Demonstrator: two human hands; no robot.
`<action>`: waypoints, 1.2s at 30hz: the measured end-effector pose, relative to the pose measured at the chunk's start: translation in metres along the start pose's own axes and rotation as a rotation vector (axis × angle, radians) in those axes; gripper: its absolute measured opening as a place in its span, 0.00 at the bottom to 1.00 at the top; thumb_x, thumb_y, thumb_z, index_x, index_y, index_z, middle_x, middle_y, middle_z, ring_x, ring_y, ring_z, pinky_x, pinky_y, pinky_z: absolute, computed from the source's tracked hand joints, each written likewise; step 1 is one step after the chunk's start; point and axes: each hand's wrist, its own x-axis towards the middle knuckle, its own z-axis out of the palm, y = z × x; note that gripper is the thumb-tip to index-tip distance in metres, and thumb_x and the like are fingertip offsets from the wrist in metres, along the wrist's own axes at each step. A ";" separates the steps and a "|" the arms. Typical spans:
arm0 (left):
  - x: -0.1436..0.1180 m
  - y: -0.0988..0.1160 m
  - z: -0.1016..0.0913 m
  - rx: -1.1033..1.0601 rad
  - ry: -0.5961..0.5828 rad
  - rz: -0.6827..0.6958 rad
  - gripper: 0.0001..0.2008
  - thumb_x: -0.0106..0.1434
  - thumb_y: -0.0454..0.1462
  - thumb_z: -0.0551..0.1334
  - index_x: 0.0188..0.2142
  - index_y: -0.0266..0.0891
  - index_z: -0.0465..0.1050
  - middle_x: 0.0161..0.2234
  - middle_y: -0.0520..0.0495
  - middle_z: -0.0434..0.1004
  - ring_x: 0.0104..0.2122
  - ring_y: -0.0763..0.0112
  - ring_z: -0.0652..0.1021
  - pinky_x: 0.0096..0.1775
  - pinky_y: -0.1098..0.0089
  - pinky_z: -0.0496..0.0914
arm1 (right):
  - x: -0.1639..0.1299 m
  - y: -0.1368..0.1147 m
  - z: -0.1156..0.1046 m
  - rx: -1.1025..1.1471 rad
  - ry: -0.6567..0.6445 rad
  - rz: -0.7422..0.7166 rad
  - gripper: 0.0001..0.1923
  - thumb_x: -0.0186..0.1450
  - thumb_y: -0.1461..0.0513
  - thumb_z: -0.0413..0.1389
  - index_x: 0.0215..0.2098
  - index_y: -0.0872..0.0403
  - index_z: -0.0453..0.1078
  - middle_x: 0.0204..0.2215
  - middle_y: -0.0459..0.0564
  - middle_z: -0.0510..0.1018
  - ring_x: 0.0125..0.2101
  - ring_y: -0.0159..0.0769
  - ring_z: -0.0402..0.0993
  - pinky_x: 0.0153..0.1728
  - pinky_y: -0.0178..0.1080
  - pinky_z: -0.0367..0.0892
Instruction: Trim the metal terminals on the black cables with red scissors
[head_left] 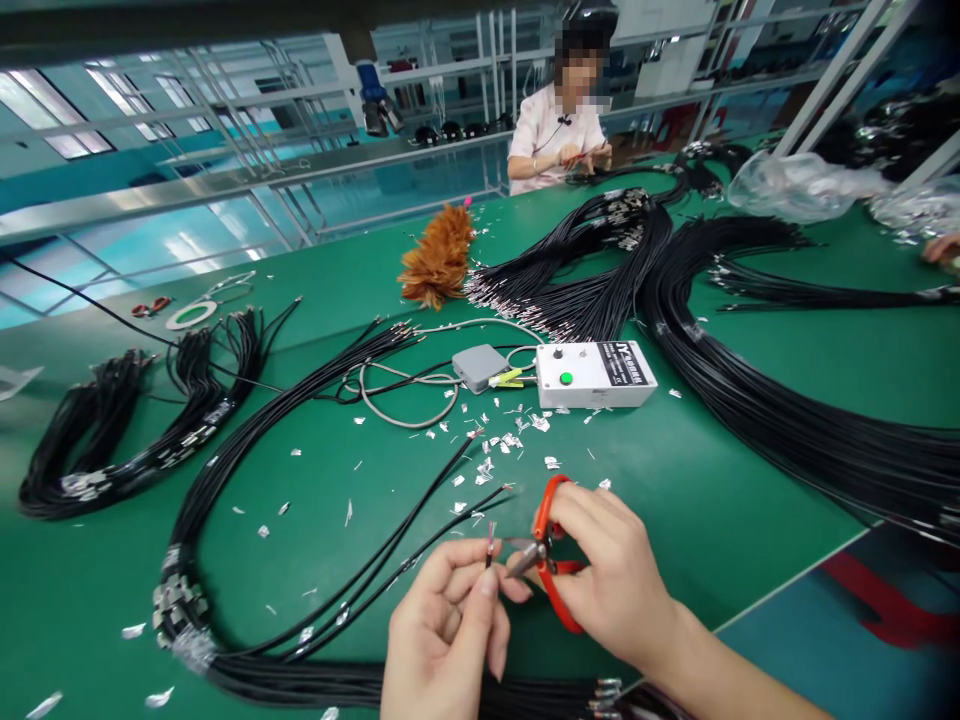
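Your left hand [448, 625] pinches a cable end [490, 540] between thumb and fingertips, its tip of thin coloured wires too small to make out. Your right hand [611, 570] grips orange scissors [551, 560], fingers closed through the handles, the short blades just beside the cable tip; whether they touch it you cannot tell. Your palm hides most of the handles. The cable runs back to a bundle [300, 680] cut off at the bottom edge. Foil scraps [495, 445] litter the green table [712, 500] before a white box [596, 375]. Beyond, a person [559, 135] sits working.
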 end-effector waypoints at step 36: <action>-0.006 0.007 0.014 0.258 0.007 0.087 0.02 0.55 0.36 0.65 0.28 0.39 0.76 0.21 0.54 0.72 0.23 0.73 0.71 0.28 0.77 0.65 | 0.022 -0.005 -0.021 0.936 -0.318 0.530 0.12 0.56 0.60 0.63 0.26 0.53 0.64 0.26 0.43 0.73 0.24 0.28 0.68 0.27 0.32 0.66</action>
